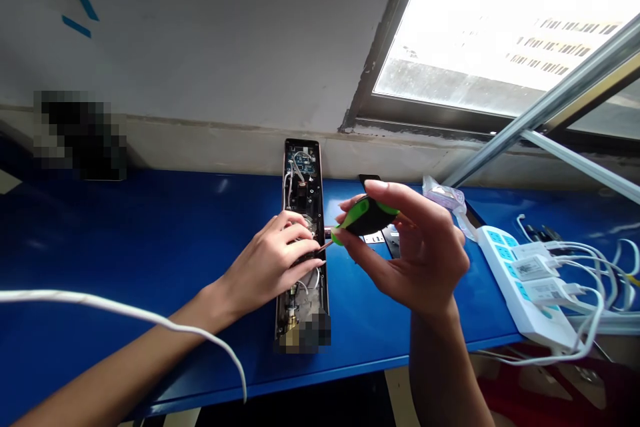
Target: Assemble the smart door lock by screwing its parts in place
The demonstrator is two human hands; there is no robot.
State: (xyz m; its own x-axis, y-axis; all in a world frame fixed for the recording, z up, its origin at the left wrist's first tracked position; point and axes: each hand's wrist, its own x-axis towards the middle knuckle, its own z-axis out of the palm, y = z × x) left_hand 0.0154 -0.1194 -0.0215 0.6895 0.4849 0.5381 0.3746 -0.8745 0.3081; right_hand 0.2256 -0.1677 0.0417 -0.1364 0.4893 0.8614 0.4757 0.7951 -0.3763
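A long, narrow black device housing lies lengthwise on the blue table, its inside exposed. At its far end sits a circuit board with white wires. My left hand rests across the middle of the housing, fingers stretched out and slightly spread, covering the parts beneath. In my right hand is a screwdriver with a green and black handle, gripped between thumb and fingers. Its thin shaft points left and down, and the tip reaches the housing's right side by my left fingertips. Exactly what the tip touches is hidden.
Behind my right hand lie flat dark parts on the blue table. A white power strip with plugged chargers and cables stands right, near a plastic packet. A white cable crosses above my left forearm. A metal frame rises by the window.
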